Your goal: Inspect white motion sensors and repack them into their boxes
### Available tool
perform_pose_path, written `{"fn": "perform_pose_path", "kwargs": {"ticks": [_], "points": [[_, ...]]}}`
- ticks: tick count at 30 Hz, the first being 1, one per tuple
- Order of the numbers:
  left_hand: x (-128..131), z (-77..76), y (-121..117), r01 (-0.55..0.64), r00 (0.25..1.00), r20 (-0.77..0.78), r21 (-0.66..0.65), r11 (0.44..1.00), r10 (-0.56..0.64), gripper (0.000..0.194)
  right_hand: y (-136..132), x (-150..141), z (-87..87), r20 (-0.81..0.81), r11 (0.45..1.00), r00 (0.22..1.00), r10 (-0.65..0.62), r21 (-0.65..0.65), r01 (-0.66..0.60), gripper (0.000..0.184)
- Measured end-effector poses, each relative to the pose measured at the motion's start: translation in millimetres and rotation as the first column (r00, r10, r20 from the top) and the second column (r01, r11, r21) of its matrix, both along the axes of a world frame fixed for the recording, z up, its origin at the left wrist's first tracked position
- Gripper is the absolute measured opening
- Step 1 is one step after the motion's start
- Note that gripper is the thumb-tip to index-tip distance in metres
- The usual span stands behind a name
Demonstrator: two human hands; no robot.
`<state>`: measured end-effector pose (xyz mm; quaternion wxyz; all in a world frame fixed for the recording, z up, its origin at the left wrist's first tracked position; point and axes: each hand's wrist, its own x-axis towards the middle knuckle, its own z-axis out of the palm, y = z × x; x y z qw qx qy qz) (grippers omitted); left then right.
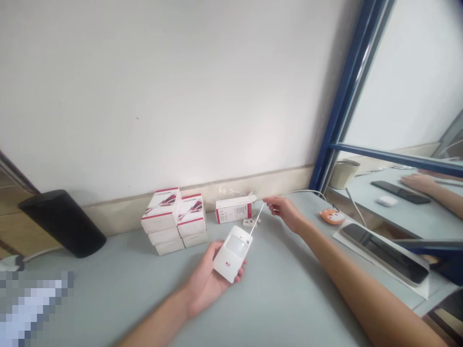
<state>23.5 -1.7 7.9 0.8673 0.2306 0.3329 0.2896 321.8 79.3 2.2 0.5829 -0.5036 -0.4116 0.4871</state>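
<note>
A flat white device [231, 258] is held up over the near middle of the grey table [112, 294], tilted, its windowed front turned up to the viewer. The person's left hand [208, 282] has it from below, thumb along the left edge and fingers wrapped round to the right, clamped on the casing. From its far end a thin white rod [257, 219] slants up and right to the right hand [285, 214], whose thumb and forefinger are pinched together at the rod's tip. Just beyond the device sit a few small white pieces [249, 222], and behind those a red-and-white carton [234, 212] lies on its side. To the left, more cartons [162, 207] are stacked in two piles side by side, with a black cylinder [63, 224] farther left. Over on the right are an orange animal-faced item [332, 216] and a dark-screened phone [383, 253] on a white sheet [421, 287]. Past the blue frame [334, 113], another hand [417, 182] rests near a second dark phone [400, 191].
</note>
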Motion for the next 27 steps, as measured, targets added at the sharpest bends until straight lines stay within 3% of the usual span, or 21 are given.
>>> {"fn": "perform_pose_path", "kwargs": {"ticks": [15, 27], "points": [[-1, 5.1, -2, 0.000, 1.000, -0.024, 0.019, 1.000, 0.000, 0.039, -3, 5, 3.5, 0.036, 0.995, 0.994, 0.101, -0.007, -0.100, 0.015], [-3, -1.1, -1, 0.001, 0.998, -0.064, 0.076, 0.997, 0.004, 0.035, -8, 16, 14.8, 0.109, 0.978, 0.972, 0.206, 0.004, -0.208, 0.014]]}}
